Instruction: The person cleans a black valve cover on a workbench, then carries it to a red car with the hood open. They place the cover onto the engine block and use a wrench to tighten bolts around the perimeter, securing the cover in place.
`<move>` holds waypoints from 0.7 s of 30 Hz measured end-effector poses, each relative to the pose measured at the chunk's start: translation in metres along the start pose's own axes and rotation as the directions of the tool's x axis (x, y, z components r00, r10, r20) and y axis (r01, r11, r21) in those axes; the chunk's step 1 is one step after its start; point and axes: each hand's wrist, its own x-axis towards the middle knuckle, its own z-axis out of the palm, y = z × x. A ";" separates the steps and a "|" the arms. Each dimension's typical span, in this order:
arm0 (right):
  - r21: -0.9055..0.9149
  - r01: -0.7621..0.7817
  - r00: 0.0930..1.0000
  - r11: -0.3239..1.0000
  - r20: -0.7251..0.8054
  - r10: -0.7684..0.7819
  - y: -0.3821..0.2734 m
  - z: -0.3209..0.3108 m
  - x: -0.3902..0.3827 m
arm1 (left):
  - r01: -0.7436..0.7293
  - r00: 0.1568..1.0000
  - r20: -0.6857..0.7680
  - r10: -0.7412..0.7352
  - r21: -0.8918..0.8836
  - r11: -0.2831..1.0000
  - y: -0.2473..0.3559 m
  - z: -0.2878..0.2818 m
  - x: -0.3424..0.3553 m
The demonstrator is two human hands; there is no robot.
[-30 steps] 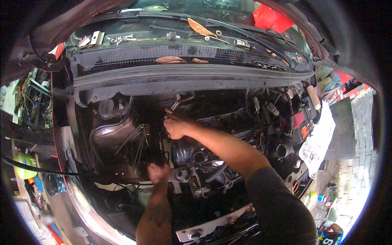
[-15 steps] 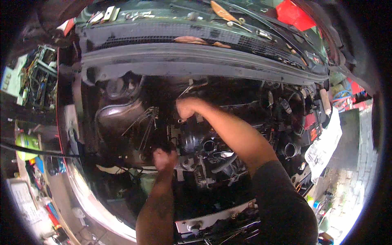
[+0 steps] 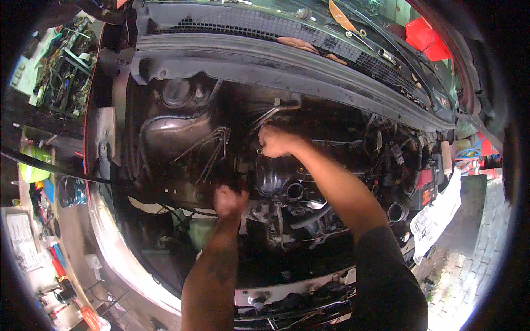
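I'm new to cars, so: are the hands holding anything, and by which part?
Cannot tell: the right hand is curled, a small ring at its edge; the left hand is blurred.

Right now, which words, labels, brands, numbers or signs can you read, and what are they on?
No text is clear enough to quote.
White sheet at right: dark print, too blurred to read.
Pale sheet at far left: small print, too blurred.
Red-and-black box: any markings are too small to tell.
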 end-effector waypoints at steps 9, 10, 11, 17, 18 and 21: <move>-0.068 0.017 0.982 0.998 -0.188 -0.029 -0.003 0.006 -0.003 | 0.059 0.998 0.008 -0.060 0.062 0.996 0.004 -0.002 0.000; -0.059 0.010 0.978 0.998 -0.205 -0.022 -0.001 0.008 0.000 | 0.060 0.998 0.007 -0.060 0.075 0.995 0.003 0.000 0.001; -0.050 0.003 0.975 0.999 -0.223 -0.014 0.001 0.010 0.002 | 0.059 0.998 0.006 -0.060 0.088 0.994 0.001 0.003 0.001; -0.141 0.068 0.964 0.988 -0.247 -0.101 0.009 0.014 0.007 | -0.067 0.950 -0.285 0.127 0.212 0.975 -0.012 0.026 -0.003; -0.164 0.076 0.973 0.983 -0.205 -0.110 0.010 0.012 0.007 | -0.087 0.931 -0.328 0.160 0.227 0.970 -0.014 0.030 -0.005; -0.169 0.085 0.989 0.982 -0.103 -0.103 0.015 0.007 0.009 | -0.120 0.891 -0.389 0.235 0.297 0.947 -0.018 0.034 -0.007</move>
